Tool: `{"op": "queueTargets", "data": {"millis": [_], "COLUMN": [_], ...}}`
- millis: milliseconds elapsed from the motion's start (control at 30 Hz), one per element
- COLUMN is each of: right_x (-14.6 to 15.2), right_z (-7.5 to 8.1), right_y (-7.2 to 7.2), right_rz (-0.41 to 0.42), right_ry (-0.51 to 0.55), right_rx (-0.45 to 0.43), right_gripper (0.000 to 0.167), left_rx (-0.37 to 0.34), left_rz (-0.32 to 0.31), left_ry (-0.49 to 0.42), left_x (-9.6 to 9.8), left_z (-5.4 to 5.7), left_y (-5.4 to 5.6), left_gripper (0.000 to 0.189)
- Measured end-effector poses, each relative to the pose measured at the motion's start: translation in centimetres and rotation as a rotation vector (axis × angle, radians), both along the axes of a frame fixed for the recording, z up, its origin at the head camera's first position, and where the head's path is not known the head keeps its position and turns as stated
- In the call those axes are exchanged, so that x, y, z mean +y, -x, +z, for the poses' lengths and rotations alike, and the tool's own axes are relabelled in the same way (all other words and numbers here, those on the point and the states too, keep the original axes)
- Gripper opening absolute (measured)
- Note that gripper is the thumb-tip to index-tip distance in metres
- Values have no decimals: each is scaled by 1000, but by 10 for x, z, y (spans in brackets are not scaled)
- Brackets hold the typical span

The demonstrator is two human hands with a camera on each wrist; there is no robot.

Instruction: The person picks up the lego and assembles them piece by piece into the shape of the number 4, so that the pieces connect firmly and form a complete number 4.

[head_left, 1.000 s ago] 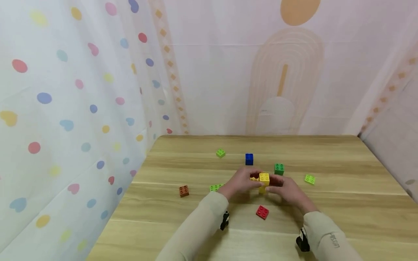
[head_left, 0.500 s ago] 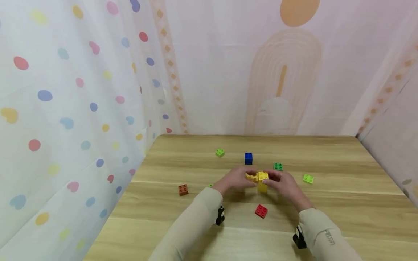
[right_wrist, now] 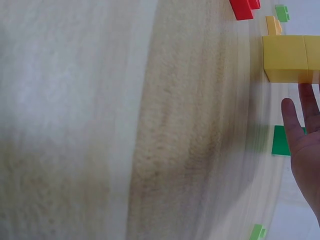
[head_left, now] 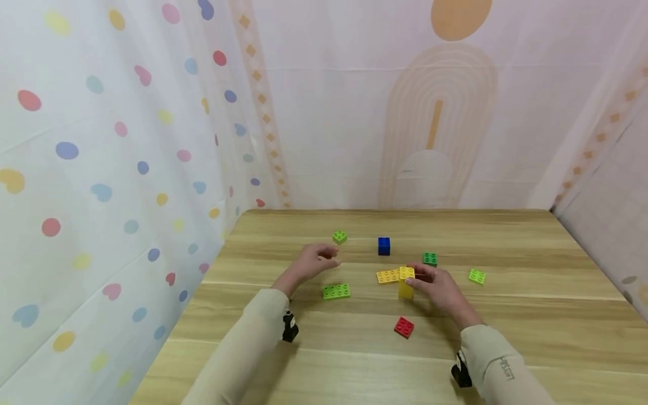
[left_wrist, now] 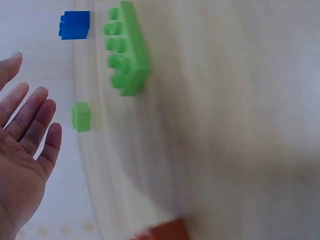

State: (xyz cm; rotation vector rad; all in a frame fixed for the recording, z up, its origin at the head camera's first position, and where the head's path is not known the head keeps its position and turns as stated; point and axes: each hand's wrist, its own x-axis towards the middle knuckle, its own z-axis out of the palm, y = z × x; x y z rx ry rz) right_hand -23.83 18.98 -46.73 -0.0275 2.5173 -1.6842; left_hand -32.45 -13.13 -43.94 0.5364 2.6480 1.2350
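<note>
Two yellow bricks stacked into a small tower (head_left: 406,283) stand upright on the wooden table. My right hand (head_left: 442,289) holds the tower near its top, thumb at the front and fingers behind. In the right wrist view, fingers (right_wrist: 307,107) meet the side of the tower (right_wrist: 285,57). A flat orange-yellow brick (head_left: 387,276) lies right at the tower's left side. My left hand (head_left: 310,262) hovers over the table with fingers loosely spread, holding nothing. Nearest to it are a long lime brick (head_left: 336,291) and a small lime brick (head_left: 340,237).
A blue brick (head_left: 384,246) and a green brick (head_left: 430,259) stand behind the tower. Another lime brick (head_left: 477,276) lies to the right, a red brick (head_left: 404,327) in front. The left wrist view shows a reddish-brown brick (left_wrist: 170,231). A curtain (head_left: 329,140) hangs behind the table.
My left hand has left the orange-yellow brick beside the tower and moved left, uncovering the long lime brick. My right hand stays at the tower.
</note>
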Motion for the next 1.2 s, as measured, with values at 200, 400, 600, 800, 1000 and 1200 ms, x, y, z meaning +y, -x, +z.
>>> {"op": "queueTargets", "data": {"millis": [200,400,600,800,1000,1200], "right_x": [0,-1,-1,2,2,2], "right_z": [-2,-6,-8,-7,-7,-8], "right_y": [0,2,2,2,4,5], "right_rz": [1,14,16,4,2,-9], "right_ry": [15,19,33,34,42,29], "right_rx": [-8,10,16,10,0,-27], "right_gripper": [50,50,50,52,52,53], "left_rx": [9,-18,-41,1,40,72], "left_rz": [-1,4,-12,-97,-141,-175], "left_ry": [12,46,76,135,158,174], "left_x": [-10,-18,-28,-30,-30,-28], "left_z": [-17,-31,-41,-45,-46,-49], "left_y": [-17,-33,-40,-38,-36,-34], "left_gripper": [40,47,53,62,58,50]}}
